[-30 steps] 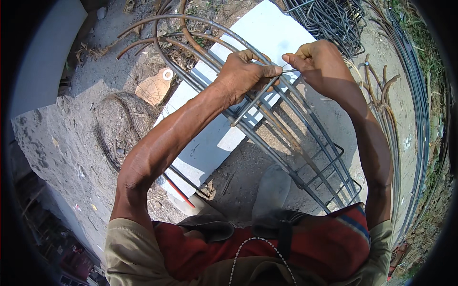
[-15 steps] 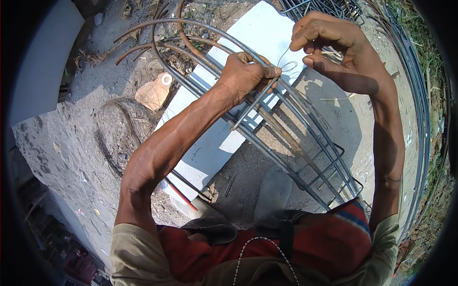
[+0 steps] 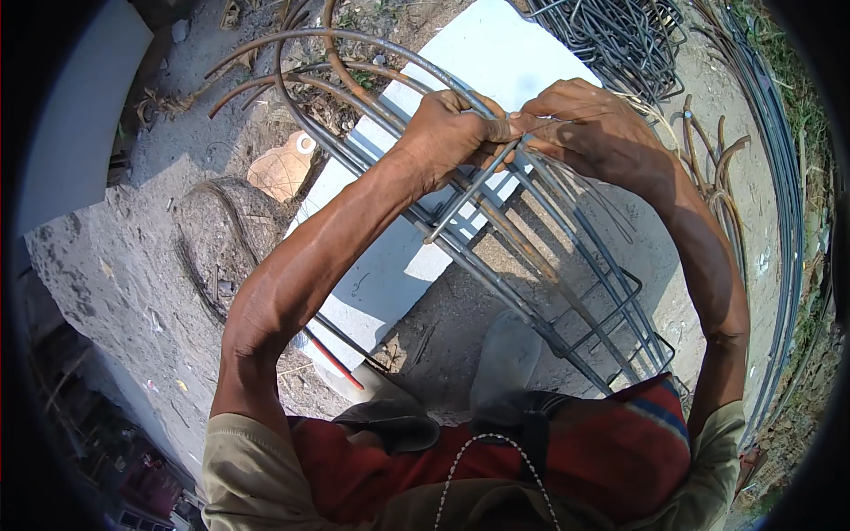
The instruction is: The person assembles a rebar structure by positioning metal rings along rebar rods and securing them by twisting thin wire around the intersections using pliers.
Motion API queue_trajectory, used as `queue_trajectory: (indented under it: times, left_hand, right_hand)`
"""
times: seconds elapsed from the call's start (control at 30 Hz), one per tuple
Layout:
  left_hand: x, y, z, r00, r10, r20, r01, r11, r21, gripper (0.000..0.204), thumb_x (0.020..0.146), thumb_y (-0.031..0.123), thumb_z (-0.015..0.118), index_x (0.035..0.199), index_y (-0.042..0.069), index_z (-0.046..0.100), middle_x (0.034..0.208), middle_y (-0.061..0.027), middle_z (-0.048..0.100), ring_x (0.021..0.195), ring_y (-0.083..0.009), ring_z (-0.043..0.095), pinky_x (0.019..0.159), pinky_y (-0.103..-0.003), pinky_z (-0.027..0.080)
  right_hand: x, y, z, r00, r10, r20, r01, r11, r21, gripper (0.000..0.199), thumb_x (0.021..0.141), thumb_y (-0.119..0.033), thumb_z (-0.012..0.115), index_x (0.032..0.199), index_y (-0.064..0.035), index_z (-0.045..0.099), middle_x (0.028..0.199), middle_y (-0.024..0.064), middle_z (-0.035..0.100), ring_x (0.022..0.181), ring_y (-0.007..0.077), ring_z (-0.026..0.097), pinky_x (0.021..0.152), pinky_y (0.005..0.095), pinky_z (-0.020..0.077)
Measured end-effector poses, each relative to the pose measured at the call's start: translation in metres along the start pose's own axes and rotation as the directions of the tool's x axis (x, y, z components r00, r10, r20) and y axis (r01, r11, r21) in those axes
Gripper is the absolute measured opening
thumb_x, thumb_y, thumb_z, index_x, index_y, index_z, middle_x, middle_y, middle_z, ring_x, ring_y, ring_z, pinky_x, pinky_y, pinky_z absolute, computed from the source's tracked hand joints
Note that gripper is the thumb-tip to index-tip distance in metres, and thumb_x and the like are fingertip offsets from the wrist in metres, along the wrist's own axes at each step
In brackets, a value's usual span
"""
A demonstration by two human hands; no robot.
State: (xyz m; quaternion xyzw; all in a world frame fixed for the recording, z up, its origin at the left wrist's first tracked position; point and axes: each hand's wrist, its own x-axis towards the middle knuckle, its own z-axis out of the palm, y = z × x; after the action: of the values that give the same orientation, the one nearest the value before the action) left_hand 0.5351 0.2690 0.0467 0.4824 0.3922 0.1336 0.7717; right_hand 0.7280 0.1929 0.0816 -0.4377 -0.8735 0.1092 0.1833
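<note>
A cage of long steel rebars (image 3: 496, 270) with curved, hooked far ends runs diagonally in front of me, bound by square stirrups. My left hand (image 3: 447, 137) is closed around a bar corner, its thumb and fingers pressing a stirrup (image 3: 462, 212) against the long bar. Right beside its thumb, my right hand (image 3: 589, 128) is pinched at the same joint on thin tie wire, most of which its fingers hide. Below the right hand, loose thin wire strands (image 3: 611, 208) trail along the bars.
Under the cage lies a white slab (image 3: 376, 296). Many bent stirrups (image 3: 611, 40) are heaped at the far right, near long bars (image 3: 775, 292) along the right side. A wire coil (image 3: 221, 208) and a red-ended rod (image 3: 335, 361) lie to the left.
My right hand has come down and left from above, bringing the wire to the joint by my left thumb. The wire loop that stood up there is no longer visible. My left hand keeps its grip.
</note>
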Motion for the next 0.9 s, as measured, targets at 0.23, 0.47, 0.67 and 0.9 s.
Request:
queue_trajectory:
  times: [0.23,0.47,0.67,0.9]
  left_hand:
    - [-0.003,0.005,-0.009,0.993,-0.01,0.116,0.011,1.0,-0.006,0.017,0.08,0.003,0.064,0.089,-0.01,0.059,0.075,-0.0197,0.063,0.067,-0.0206,0.067,0.058,-0.027,0.059]
    - [-0.002,0.003,-0.006,0.998,-0.016,0.059,0.015,1.0,0.024,0.018,0.08,0.004,0.063,0.089,-0.011,0.059,0.076,-0.0198,0.064,0.068,-0.0213,0.067,0.058,-0.027,0.059]
    - [-0.005,0.005,-0.009,0.999,0.003,0.045,-0.004,1.0,0.029,0.021,0.079,0.005,0.065,0.089,-0.011,0.058,0.077,-0.0208,0.063,0.068,-0.0227,0.067,0.059,-0.027,0.059]
    - [-0.006,0.011,-0.006,1.0,0.004,0.014,-0.006,0.99,0.138,0.023,0.077,0.006,0.066,0.09,-0.012,0.059,0.076,-0.0207,0.063,0.067,-0.022,0.067,0.058,-0.027,0.058]
  right_hand:
    - [0.012,-0.032,-0.015,0.927,0.251,0.279,-0.203,0.961,-0.19,0.012,0.081,-0.021,0.058,0.089,-0.0154,0.064,0.084,0.0055,0.061,0.087,0.0245,0.057,0.076,0.0373,0.0466]
    - [0.017,-0.019,0.002,0.799,0.573,0.181,-0.586,0.676,0.447,0.028,0.087,-0.02,0.055,0.067,-0.0011,0.061,0.049,0.0035,0.047,0.041,0.0137,0.044,0.041,0.0289,0.0396]
    - [0.009,-0.012,-0.029,0.93,0.351,0.113,-0.363,0.924,0.116,0.021,0.08,-0.018,0.062,0.099,-0.0085,0.065,0.103,0.0106,0.061,0.084,0.0179,0.06,0.065,0.0324,0.0492]
    - [0.02,0.026,-0.018,0.922,-0.224,0.316,0.278,0.95,-0.14,0.049,0.072,-0.018,0.07,0.117,-0.0177,0.053,0.124,0.0056,0.053,0.113,0.025,0.051,0.094,0.0372,0.046]
